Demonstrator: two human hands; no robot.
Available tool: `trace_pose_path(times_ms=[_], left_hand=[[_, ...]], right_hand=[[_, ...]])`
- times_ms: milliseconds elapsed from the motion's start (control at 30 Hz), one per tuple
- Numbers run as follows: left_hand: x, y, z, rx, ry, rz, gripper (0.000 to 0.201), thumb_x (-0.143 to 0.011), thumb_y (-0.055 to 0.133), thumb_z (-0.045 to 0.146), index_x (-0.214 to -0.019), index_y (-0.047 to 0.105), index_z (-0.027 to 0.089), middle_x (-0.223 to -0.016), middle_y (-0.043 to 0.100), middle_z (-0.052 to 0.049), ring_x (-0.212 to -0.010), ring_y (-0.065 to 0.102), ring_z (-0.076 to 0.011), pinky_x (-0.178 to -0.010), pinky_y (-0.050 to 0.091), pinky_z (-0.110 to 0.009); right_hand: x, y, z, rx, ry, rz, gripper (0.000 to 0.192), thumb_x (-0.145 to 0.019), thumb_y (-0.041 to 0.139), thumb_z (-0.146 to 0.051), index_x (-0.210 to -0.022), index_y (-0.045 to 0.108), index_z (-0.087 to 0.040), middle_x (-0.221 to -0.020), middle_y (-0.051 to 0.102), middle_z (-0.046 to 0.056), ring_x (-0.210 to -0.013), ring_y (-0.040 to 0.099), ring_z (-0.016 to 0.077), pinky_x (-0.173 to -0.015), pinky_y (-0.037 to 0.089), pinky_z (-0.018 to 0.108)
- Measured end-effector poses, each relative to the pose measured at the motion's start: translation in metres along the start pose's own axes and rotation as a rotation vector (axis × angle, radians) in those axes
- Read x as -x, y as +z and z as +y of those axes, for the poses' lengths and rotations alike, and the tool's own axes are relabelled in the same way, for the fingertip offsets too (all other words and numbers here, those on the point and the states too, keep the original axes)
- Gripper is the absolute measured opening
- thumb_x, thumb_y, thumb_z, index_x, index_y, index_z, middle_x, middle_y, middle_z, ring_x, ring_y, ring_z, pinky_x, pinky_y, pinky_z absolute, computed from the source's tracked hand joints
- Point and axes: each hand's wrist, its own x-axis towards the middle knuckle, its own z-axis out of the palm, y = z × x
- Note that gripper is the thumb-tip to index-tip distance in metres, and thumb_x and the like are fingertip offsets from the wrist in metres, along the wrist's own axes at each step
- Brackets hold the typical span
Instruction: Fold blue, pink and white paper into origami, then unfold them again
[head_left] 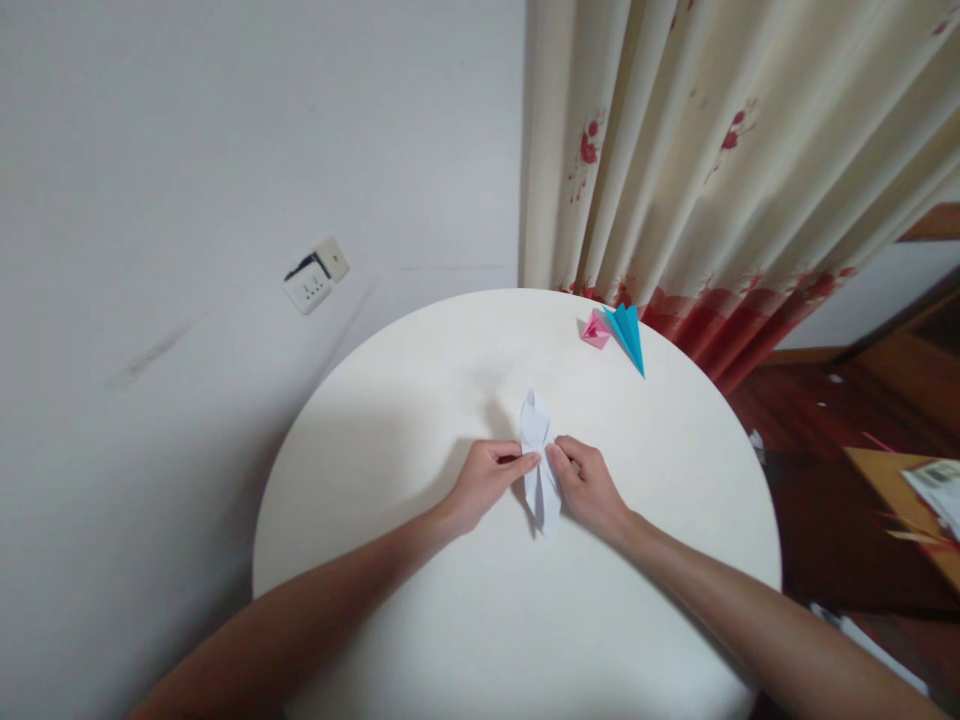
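Observation:
A folded piece of white paper (535, 425), long and narrow with pointed ends, is held between my two hands above the middle of the table. My left hand (487, 477) pinches its left edge, the thumb lying on the front face. On the other side, my right hand (590, 484) grips the right edge with the thumb on top and the fingers curled behind. Both thumbs rest close together near the paper's middle. The fingertips behind the paper are hidden.
The round white table (337, 420) stands against the wall. Near its far right edge lie a blue paper plane (628, 335) and a small pink folded paper (596, 331). A curtain (675, 180) hangs behind. A wall socket (309, 288) is at the left, and cardboard (885, 475) lies right.

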Motion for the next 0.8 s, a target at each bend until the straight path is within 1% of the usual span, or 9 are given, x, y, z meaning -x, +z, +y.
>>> trace_pose_path(times_ms=[133, 233, 333, 400, 467, 533, 633, 733, 800], left_hand=[[0.0, -0.0015, -0.0007, 0.049, -0.053, -0.055, 0.033, -0.075, 0.079, 0.045, -0.079, 0.079, 0.012, -0.073, 0.072, -0.006, -0.074, 0.062, -0.0204, -0.073, 0.046, -0.03], [-0.0008, -0.0017, -0.0019, 0.109, -0.062, -0.017, 0.032, -0.077, 0.078, 0.043, -0.081, 0.079, 0.011, -0.074, 0.072, -0.007, -0.077, 0.063, -0.0217, -0.077, 0.047, -0.033], [-0.0012, -0.0006, -0.0036, 0.15, -0.051, 0.036, 0.031, -0.08, 0.076, 0.041, -0.084, 0.078, 0.011, -0.078, 0.071, -0.008, -0.08, 0.063, -0.0216, -0.077, 0.047, -0.033], [-0.0009, 0.0001, -0.0048, 0.147, -0.035, 0.053, 0.029, -0.08, 0.076, 0.041, -0.081, 0.077, 0.012, -0.083, 0.07, -0.008, -0.083, 0.063, -0.0215, -0.076, 0.047, -0.033], [-0.0004, 0.0005, -0.0061, 0.138, -0.017, 0.057, 0.028, -0.078, 0.077, 0.04, -0.074, 0.075, 0.012, -0.089, 0.069, -0.009, -0.086, 0.062, -0.0213, -0.076, 0.047, -0.032], [0.0001, 0.0006, -0.0073, 0.132, -0.012, 0.044, 0.029, -0.078, 0.078, 0.04, -0.07, 0.074, 0.012, -0.092, 0.069, -0.009, -0.087, 0.062, -0.0207, -0.076, 0.046, -0.031], [0.0005, 0.0009, -0.0087, 0.128, -0.045, -0.006, 0.031, -0.079, 0.077, 0.041, -0.069, 0.073, 0.012, -0.087, 0.067, -0.008, -0.086, 0.061, -0.0207, -0.076, 0.045, -0.032], [0.0004, 0.0012, -0.0085, 0.136, -0.068, -0.031, 0.031, -0.08, 0.076, 0.041, -0.071, 0.073, 0.011, -0.082, 0.065, -0.007, -0.085, 0.059, -0.0205, -0.075, 0.043, -0.032], [-0.0001, 0.0005, -0.0071, 0.146, -0.043, -0.017, 0.031, -0.081, 0.075, 0.04, -0.07, 0.072, 0.012, -0.084, 0.064, -0.007, -0.085, 0.058, -0.0195, -0.075, 0.042, -0.031]], right_hand=[[-0.001, 0.0006, 0.0035, -0.079, 0.059, -0.028, 0.044, -0.097, 0.048, -0.048, -0.063, 0.051, -0.021, -0.062, 0.047, -0.002, -0.059, 0.041, 0.0141, -0.056, 0.032, 0.027], [-0.0016, 0.0009, 0.0043, -0.107, 0.077, -0.034, 0.041, -0.095, 0.052, -0.048, -0.066, 0.06, -0.019, -0.065, 0.052, 0.0, -0.062, 0.045, 0.015, -0.058, 0.034, 0.027], [-0.0023, 0.0008, 0.0026, -0.171, 0.092, -0.078, 0.035, -0.092, 0.059, -0.046, -0.078, 0.073, -0.018, -0.075, 0.063, 0.003, -0.067, 0.05, 0.0162, -0.061, 0.037, 0.027], [-0.0027, 0.0002, 0.0, -0.236, 0.124, -0.12, 0.034, -0.089, 0.063, -0.048, -0.083, 0.078, -0.017, -0.08, 0.067, 0.004, -0.068, 0.051, 0.0161, -0.061, 0.036, 0.027], [-0.0028, -0.0005, -0.0023, -0.31, 0.179, -0.17, 0.037, -0.085, 0.067, -0.051, -0.083, 0.08, -0.016, -0.081, 0.069, 0.005, -0.066, 0.051, 0.0153, -0.059, 0.035, 0.027], [-0.0026, -0.0013, -0.0028, -0.373, 0.239, -0.207, 0.04, -0.081, 0.071, -0.053, -0.081, 0.08, -0.014, -0.078, 0.069, 0.005, -0.062, 0.049, 0.0139, -0.056, 0.033, 0.027], [-0.0019, -0.0024, 0.0, -0.436, 0.317, -0.223, 0.042, -0.077, 0.074, -0.054, -0.077, 0.08, -0.012, -0.068, 0.065, 0.003, -0.056, 0.044, 0.0115, -0.054, 0.03, 0.027], [-0.0014, -0.0036, 0.0023, -0.464, 0.353, -0.223, 0.04, -0.075, 0.076, -0.051, -0.074, 0.079, -0.011, -0.06, 0.059, 0.001, -0.054, 0.041, 0.0106, -0.053, 0.028, 0.026], [-0.0013, -0.0044, 0.0013, -0.468, 0.361, -0.231, 0.037, -0.074, 0.077, -0.048, -0.075, 0.079, -0.011, -0.058, 0.057, 0.0, -0.054, 0.04, 0.0103, -0.053, 0.027, 0.026]])
